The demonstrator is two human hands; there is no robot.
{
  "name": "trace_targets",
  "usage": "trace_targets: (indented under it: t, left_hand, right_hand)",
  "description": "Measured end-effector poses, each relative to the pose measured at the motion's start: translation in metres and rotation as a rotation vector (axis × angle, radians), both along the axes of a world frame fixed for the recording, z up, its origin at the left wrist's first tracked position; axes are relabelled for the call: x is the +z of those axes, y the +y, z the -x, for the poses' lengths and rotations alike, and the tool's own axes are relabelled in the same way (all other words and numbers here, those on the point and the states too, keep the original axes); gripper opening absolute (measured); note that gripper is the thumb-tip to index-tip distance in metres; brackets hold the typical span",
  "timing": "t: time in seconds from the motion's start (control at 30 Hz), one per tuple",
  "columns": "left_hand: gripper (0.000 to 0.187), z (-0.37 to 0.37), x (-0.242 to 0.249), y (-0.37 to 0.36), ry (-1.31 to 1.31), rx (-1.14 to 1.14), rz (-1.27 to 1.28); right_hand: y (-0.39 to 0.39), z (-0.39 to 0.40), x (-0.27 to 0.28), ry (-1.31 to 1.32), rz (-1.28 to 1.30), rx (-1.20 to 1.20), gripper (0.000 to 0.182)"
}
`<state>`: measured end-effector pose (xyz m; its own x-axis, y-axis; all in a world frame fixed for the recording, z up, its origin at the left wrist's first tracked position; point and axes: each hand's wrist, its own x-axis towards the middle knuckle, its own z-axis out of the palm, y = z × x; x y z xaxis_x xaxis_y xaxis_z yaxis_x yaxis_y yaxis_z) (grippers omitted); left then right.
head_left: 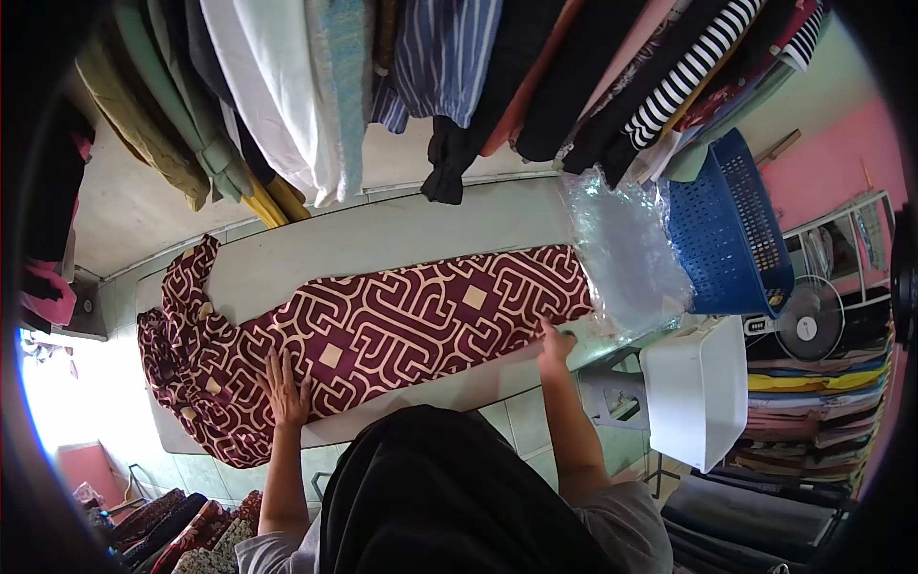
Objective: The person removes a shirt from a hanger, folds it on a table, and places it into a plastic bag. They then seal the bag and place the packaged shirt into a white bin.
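Observation:
A long maroon dress (411, 320) with a cream geometric pattern lies across the ironing board (382, 230). Its lower part is spread smooth and folded lengthwise, while the upper part and a sleeve (191, 273) are bunched at the left end. My left hand (284, 390) rests flat on the cloth near the waist, fingers spread. At the near edge by the hem, my right hand (555, 344) has its fingers curled closed at the fabric; the fingertips are partly hidden.
Clear plastic bags (631, 253) lie at the board's right end, beside a blue basket (727, 230). A white bin (696, 392) and a fan (809, 320) stand to the right. Hanging clothes (440, 67) line the top. Folded garments (813, 411) are stacked at right.

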<state>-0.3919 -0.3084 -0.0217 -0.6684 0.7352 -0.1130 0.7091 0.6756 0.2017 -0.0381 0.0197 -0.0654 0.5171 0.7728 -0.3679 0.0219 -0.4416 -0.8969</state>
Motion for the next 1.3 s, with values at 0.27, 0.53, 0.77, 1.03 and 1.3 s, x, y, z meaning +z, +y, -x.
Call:
trace_targets:
  t: [0.27,0.53,0.77,1.03,1.3]
  left_hand:
    - [0.066,-0.001,-0.004,0.000,0.003,-0.003,-0.002]
    - [0.053,0.002,0.008,0.011,-0.100,-0.007,-0.230]
    - [0.035,0.012,0.004,0.030,-1.276,0.280,-0.873]
    - [0.078,0.020,-0.012,0.026,-2.013,0.678,-0.941]
    - [0.036,0.013,0.003,0.023,-1.330,0.387,-0.821]
  right_hand:
    - [0.067,-0.006,0.012,1.119,0.084,0.154,0.035]
    - [0.078,-0.040,0.058,1.089,-0.362,0.554,0.044]
    - [-0.032,0.089,0.123,0.130,-0.060,1.044,0.041]
    - [-0.111,0.145,0.109,-0.428,-0.494,2.011,0.080]
    - [-0.083,0.113,0.073,-0.643,-0.540,1.688,0.075]
